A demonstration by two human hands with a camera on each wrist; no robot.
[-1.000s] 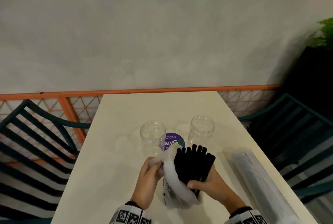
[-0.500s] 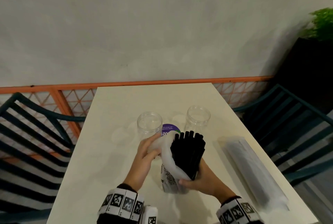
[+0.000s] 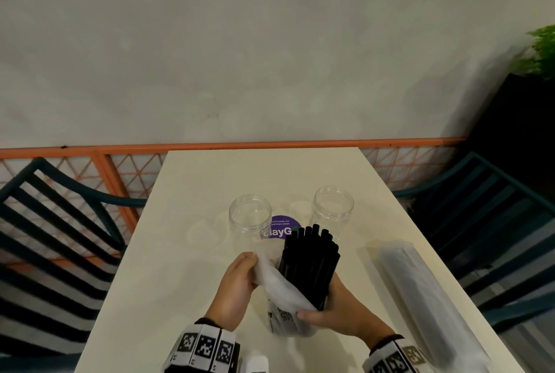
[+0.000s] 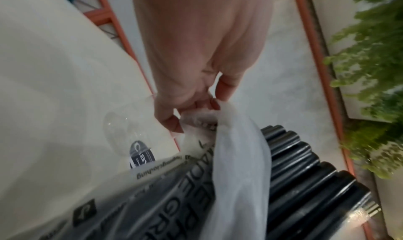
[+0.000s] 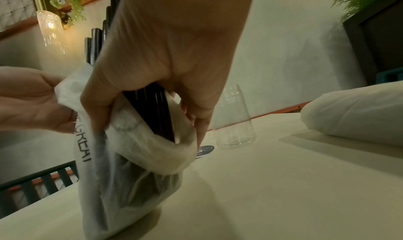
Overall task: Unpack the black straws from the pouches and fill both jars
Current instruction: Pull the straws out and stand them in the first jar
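Observation:
A bundle of black straws [image 3: 309, 261] stands half out of a white pouch [image 3: 279, 291] near the table's front edge. My right hand [image 3: 327, 309] grips the straw bundle where it leaves the pouch, thumb across the pouch's folded rim. My left hand [image 3: 240, 279] pinches the pouch's loose top edge [image 4: 205, 121] to the left of the straws [image 4: 309, 188]. In the right wrist view my fingers [image 5: 196, 112] curl round the straws [image 5: 152, 109] above the pouch [image 5: 135, 157]. Two empty clear jars, left [image 3: 250, 219] and right [image 3: 332, 207], stand just behind.
A second pouch of straws [image 3: 426, 297] lies along the table's right side. A purple round sticker [image 3: 281, 227] sits between the jars. Dark slatted chairs [image 3: 54, 240] flank the cream table [image 3: 186, 252]; an orange railing [image 3: 270, 144] runs behind it.
The left hand has slid down and leftward with the pouch's top edge, baring more of the straws. The right hand keeps its hold on the bundle.

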